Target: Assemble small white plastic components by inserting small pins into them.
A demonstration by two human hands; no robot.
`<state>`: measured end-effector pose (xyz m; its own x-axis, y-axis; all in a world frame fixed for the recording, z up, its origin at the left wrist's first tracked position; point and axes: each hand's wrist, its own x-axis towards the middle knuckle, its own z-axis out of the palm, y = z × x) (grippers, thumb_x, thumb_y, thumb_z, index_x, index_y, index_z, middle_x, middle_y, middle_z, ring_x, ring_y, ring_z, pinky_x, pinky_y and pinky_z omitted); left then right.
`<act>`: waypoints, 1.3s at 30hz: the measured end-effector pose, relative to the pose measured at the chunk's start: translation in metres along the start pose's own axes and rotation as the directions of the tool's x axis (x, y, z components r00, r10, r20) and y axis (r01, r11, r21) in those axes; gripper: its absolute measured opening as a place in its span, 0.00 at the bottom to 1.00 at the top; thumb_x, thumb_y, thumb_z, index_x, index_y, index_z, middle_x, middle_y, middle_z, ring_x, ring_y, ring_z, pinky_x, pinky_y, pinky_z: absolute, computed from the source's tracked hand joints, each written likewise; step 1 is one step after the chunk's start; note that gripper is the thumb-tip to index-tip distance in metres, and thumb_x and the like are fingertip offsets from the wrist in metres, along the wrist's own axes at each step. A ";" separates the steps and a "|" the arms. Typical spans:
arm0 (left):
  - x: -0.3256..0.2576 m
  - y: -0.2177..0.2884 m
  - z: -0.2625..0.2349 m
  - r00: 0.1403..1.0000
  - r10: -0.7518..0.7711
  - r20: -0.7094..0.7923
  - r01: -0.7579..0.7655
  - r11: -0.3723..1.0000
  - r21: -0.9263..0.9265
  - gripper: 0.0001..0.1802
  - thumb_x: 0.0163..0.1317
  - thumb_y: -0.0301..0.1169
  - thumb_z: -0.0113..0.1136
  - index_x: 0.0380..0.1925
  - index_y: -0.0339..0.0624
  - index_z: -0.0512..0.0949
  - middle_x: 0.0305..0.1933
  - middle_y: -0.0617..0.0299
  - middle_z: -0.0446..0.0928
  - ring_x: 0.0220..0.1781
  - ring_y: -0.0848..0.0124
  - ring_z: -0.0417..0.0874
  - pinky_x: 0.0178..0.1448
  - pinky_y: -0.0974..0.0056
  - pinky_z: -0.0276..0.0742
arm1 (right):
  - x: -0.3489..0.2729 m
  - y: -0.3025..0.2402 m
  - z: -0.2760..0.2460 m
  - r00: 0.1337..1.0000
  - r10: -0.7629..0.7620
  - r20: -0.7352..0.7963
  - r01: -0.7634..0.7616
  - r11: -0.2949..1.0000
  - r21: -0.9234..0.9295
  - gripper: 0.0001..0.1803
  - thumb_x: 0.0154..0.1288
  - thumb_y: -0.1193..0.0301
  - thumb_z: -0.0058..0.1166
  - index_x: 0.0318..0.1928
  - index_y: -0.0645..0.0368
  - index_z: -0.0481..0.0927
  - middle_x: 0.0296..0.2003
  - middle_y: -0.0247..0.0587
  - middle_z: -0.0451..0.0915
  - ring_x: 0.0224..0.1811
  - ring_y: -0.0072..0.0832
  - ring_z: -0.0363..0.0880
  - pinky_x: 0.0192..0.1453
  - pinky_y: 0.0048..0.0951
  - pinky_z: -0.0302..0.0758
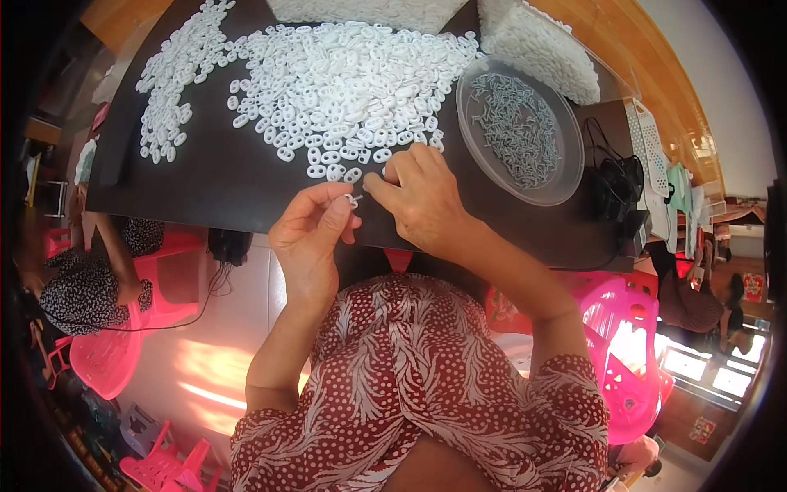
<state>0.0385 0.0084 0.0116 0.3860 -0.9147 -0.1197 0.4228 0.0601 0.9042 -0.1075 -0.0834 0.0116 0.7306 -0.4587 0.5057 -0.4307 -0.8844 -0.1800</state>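
Note:
Between the thumb and fingers of my left hand (308, 234) is a small white two-hole plastic piece (353, 202). A thin grey screw (359, 197) appears to stick out of it toward the right. My right hand (428, 201) is curled just beside it, at the near edge of the heap, with thumb and fingers pinched; what they hold, if anything, is hidden. A large heap of the same white oval pieces (344, 90) spreads over the dark table, several lying loose near my fingertips. Right of the heap stands a clear round tub (575, 168) with many grey screws (516, 127).
A second group of white pieces (168, 98) lies at the left. White filled bags or boxes (549, 49) stand at the back. Black cables and a dark device (619, 176) sit at the right edge. Pink plastic chairs (106, 353) flank me, and another person (90, 279) sits at the left.

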 end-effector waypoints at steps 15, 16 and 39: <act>-0.002 0.002 0.002 1.000 -0.001 0.005 0.001 1.000 -0.016 0.08 0.61 0.24 0.61 0.39 0.32 0.79 0.32 0.63 0.77 0.27 0.77 0.76 0.29 0.75 0.68 | -0.004 0.003 -0.003 0.999 0.023 0.047 -0.023 1.000 0.014 0.09 0.44 0.75 0.61 0.28 0.58 0.76 0.28 0.38 0.68 0.34 0.35 0.66 0.37 0.35 0.63; -0.002 0.002 0.002 1.000 0.000 0.005 0.000 1.000 -0.016 0.08 0.61 0.24 0.61 0.39 0.32 0.79 0.32 0.63 0.77 0.27 0.77 0.76 0.29 0.75 0.68 | -0.004 0.003 -0.003 0.999 0.006 0.038 -0.007 1.000 0.022 0.08 0.44 0.74 0.59 0.26 0.57 0.72 0.28 0.40 0.68 0.34 0.36 0.66 0.39 0.35 0.63; 0.000 0.006 0.029 0.983 -0.148 0.113 0.169 0.964 -0.204 0.07 0.66 0.25 0.54 0.39 0.30 0.74 0.37 0.52 0.80 0.37 0.68 0.83 0.37 0.68 0.77 | -0.011 -0.022 -0.015 0.524 0.766 0.372 -0.397 -0.166 0.903 0.06 0.60 0.76 0.58 0.36 0.63 0.76 0.27 0.34 0.79 0.27 0.16 0.74 0.32 0.17 0.69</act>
<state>0.0170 -0.0024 0.0289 0.2243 -0.9526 -0.2055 0.6398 -0.0151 0.7684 -0.1137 -0.0575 0.0227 0.2501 -0.9501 -0.1863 0.2594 0.2511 -0.9326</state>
